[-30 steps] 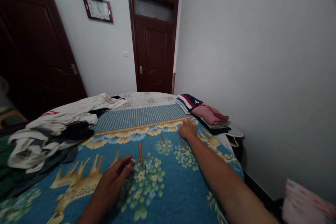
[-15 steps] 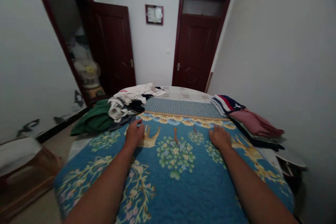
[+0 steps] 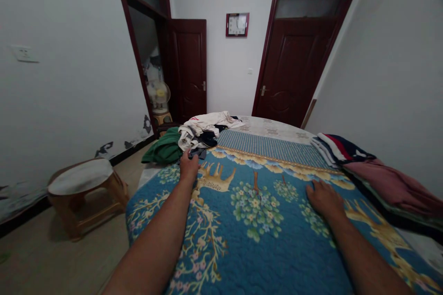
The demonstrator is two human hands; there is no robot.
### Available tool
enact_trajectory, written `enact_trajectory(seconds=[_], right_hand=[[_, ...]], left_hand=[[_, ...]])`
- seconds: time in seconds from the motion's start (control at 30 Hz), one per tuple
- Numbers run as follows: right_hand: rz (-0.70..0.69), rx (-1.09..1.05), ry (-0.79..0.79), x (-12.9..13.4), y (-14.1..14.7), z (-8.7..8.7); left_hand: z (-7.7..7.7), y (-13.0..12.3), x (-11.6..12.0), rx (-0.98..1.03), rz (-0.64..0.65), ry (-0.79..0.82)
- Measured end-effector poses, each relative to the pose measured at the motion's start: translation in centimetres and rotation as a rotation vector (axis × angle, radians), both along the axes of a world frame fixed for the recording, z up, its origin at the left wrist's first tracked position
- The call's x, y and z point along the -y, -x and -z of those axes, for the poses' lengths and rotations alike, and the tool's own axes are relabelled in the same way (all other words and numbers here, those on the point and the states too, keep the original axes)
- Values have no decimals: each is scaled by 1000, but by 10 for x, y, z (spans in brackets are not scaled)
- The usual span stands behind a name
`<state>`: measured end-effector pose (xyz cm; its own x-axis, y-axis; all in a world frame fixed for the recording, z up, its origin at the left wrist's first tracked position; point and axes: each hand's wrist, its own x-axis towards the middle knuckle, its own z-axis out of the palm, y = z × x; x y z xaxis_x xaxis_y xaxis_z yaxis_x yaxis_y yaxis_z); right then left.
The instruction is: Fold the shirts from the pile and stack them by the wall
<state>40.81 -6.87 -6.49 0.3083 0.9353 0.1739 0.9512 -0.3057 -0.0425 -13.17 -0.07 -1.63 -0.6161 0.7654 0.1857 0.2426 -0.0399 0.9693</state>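
Note:
A blue quilted cover (image 3: 297,249) with flowers, trees and deer lies spread over the table. My left hand (image 3: 189,167) is at the near edge of a loose clothes heap, by a dark grey garment (image 3: 198,153); its fingers look apart, and whether they touch the cloth I cannot tell. In that heap are a green garment (image 3: 164,146) and crumpled white clothes (image 3: 207,124), with black pieces among them. My right hand (image 3: 325,199) rests open and flat on the cover, left of a folded stack topped by a pink garment (image 3: 398,182).
A navy, red and white folded garment (image 3: 346,147) lies behind the pink one. On the left floor stands a wooden stool (image 3: 85,179) with a pale top. A patterned pale tablecloth (image 3: 273,125) shows at the table's far end. Beyond the open door is a fan (image 3: 159,94).
My view has turned left, bringing the whole stool into sight. My left hand has moved from the cover to the heap's near edge. The right hand stays on the cover.

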Motion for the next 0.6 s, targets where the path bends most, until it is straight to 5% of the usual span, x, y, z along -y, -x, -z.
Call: enact_trajectory(seconds=[0.37,0.6], right_hand=[[-43,19,-18,-5,-5,7],[-71,26,-38,-5,-5,5]], left_hand=[[-10,-7,-1,6,215,-67],[-14,2,-14,-224,145,-65]])
